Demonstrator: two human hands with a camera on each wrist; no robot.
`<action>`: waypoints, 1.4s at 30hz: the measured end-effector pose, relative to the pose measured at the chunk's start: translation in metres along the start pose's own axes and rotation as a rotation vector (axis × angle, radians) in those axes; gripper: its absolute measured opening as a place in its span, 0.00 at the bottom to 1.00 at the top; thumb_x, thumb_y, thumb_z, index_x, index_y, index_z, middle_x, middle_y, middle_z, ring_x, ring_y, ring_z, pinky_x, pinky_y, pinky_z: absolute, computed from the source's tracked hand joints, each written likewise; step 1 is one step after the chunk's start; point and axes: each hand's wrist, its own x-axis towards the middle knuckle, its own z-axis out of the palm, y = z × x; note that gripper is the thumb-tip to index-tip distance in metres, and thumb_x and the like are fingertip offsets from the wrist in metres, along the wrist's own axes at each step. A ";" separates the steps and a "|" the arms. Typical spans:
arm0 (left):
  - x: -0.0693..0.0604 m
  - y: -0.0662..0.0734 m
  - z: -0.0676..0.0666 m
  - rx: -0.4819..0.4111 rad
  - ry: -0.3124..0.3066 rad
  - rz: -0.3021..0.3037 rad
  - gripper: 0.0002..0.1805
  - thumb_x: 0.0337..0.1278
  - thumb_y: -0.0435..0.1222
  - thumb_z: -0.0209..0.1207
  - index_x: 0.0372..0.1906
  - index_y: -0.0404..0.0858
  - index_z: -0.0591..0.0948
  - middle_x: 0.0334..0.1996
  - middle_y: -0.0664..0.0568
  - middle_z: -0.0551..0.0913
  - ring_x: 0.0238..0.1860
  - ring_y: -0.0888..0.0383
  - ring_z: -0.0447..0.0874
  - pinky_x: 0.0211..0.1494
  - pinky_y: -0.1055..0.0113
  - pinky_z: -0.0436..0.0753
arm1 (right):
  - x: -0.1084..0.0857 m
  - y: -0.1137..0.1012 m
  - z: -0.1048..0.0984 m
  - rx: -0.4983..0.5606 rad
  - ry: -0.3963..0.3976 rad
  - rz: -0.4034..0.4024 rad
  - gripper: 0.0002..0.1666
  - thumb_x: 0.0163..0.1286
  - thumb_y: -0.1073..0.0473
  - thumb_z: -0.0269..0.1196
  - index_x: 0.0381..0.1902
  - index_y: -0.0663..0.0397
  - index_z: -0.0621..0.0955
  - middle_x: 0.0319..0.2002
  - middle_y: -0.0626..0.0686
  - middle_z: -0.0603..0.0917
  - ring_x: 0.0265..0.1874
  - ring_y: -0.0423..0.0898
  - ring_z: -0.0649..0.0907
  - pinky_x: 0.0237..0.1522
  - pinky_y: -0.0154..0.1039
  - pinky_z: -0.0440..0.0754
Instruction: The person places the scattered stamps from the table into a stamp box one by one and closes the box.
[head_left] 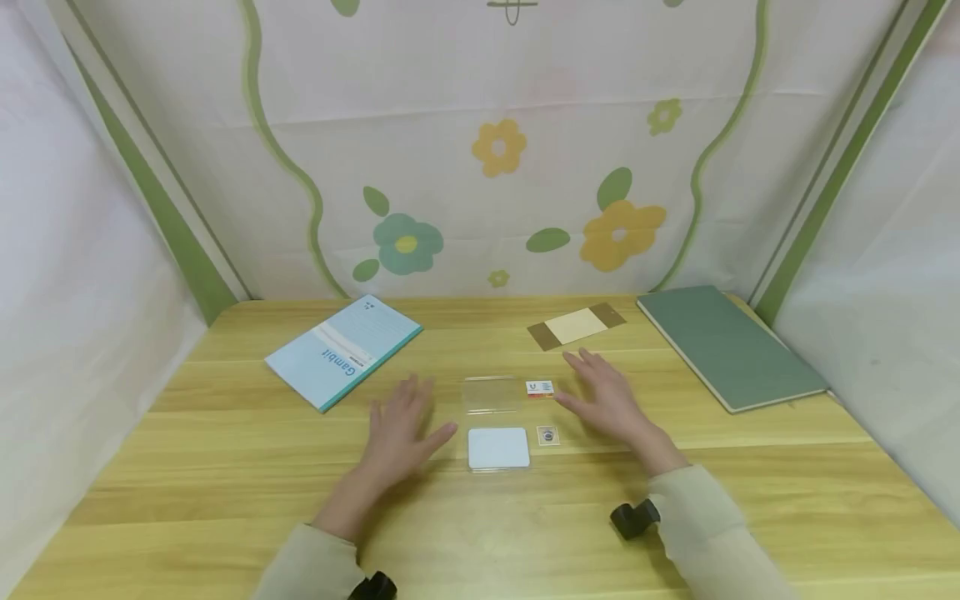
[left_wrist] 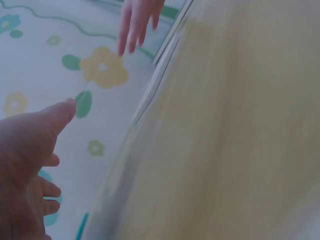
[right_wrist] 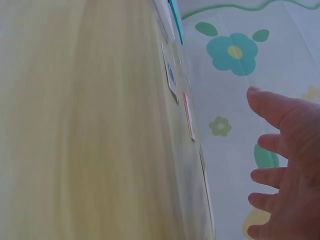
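Observation:
In the head view a white card lies on a clear plastic piece, with a second clear case piece behind it. Right of these lie a small square picture and a small white and red card. My left hand hovers left of the pieces, fingers spread, holding nothing. My right hand is just right of the small cards, fingers extended and empty. Both wrist views show spread fingers, the left hand and the right hand, above the table surface.
A light blue notebook lies at the back left of the wooden table. At the back are a brown and cream strip and, farther right, a green book. Flowered fabric hangs behind.

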 end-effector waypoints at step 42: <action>-0.012 0.009 0.037 0.012 -0.106 0.100 0.34 0.39 0.60 0.56 0.54 0.47 0.72 0.60 0.42 0.60 0.62 0.44 0.48 0.56 0.41 0.37 | 0.010 0.005 0.048 0.120 0.126 0.044 0.16 0.55 0.59 0.62 0.43 0.57 0.79 0.53 0.60 0.71 0.55 0.57 0.65 0.55 0.59 0.44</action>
